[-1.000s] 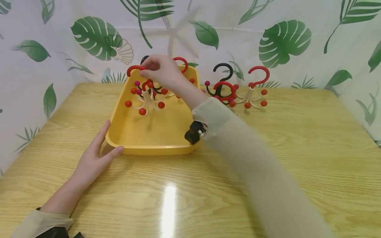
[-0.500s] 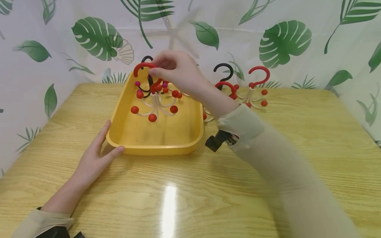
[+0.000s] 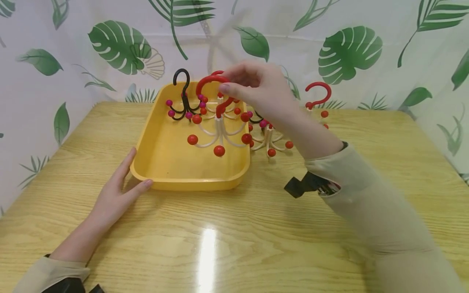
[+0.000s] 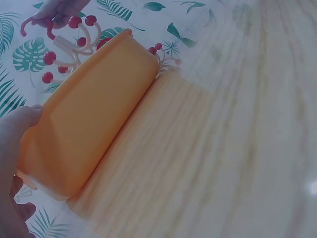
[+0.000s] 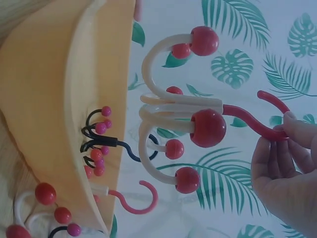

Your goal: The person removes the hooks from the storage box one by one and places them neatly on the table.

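My right hand (image 3: 264, 91) pinches the red hook of a multi-arm hook hanger (image 3: 219, 127), which hangs upright with its white arms and red balls spread, over the right side of a yellow plastic bin (image 3: 194, 184). From the right wrist view, thumb and fingers hold the curved red hook (image 5: 247, 116) near its tip. At the bin's near left corner, my left hand (image 3: 113, 197) rests against the outside, thumb on the front wall and fingers along the left wall. Inside the bin stand a black hanger (image 3: 185, 101) with magenta balls and another red-hooked one (image 5: 133, 206), partly hidden.
Right of the bin, on the wooden table (image 3: 329, 203), stand more hangers: a white-armed one (image 3: 269, 136) near the bin wall, a black-armed one (image 3: 255, 119) mostly behind the right hand, and a red-hooked one (image 3: 322, 95) farther right. A leaf-patterned sheet (image 3: 286, 24) stands behind the table.
My right hand has carried the red-hooked hanger from the bin's left part rightward and slightly nearer, uncovering the black hanger. The left hand has stayed at the corner.
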The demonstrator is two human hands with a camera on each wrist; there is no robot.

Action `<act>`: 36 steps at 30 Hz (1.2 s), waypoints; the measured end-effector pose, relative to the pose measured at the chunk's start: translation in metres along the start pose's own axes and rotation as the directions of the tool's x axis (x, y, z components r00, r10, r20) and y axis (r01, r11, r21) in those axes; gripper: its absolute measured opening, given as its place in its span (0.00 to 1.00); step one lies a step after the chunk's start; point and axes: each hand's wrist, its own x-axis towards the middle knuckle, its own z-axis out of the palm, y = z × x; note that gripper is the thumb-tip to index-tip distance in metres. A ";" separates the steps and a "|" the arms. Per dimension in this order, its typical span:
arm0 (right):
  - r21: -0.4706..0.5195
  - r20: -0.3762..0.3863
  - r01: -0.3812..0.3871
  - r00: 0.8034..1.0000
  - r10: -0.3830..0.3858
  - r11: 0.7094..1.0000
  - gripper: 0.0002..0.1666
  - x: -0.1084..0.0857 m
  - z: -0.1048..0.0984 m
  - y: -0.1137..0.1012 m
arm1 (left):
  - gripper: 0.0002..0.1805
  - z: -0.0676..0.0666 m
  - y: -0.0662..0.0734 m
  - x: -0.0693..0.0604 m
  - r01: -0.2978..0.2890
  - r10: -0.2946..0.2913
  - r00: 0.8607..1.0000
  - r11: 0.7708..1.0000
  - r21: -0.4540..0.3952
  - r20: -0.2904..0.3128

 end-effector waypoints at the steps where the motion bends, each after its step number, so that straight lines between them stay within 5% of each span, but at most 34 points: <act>1: -0.005 -0.011 0.001 1.000 -0.001 1.000 0.14 -0.003 -0.003 -0.001 | 0.46 0.000 0.000 0.000 0.000 0.000 1.000 1.000 0.000 0.001; 18: -0.062 -0.140 0.007 0.990 -0.016 0.998 0.11 -0.052 -0.061 0.012 | 0.45 0.001 -0.001 0.001 0.001 -0.001 1.000 1.000 0.007 -0.002; 25: 0.044 -0.186 0.012 0.982 -0.004 0.999 0.08 -0.066 -0.087 0.021 | 0.45 0.000 0.000 0.000 0.004 -0.004 1.000 1.000 0.001 0.003; 36: -0.085 -0.247 -0.135 0.963 0.110 0.987 0.13 -0.080 -0.123 0.046 | 0.46 0.000 0.000 0.000 0.003 -0.003 1.000 1.000 0.016 -0.002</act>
